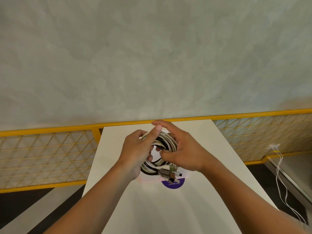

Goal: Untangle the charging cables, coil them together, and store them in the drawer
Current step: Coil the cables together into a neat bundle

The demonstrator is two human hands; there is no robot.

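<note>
A round coil of white and dark charging cables [167, 142] is held just above the white table top [211, 166]. My left hand [136, 149] grips the coil's left side, fingers through its middle. My right hand [180, 149] holds the right side, thumb and fingers pinching strands near the centre. Several metal and white plug ends [170, 173] stick out at the bottom of the coil. No drawer is in view.
A purple round sticker [173, 183] lies on the table under the plugs. Yellow-framed mesh panels [42, 157] run behind and to both sides. Thin white wires [280, 174] hang at the right beside a grey ledge. A grey wall fills the upper view.
</note>
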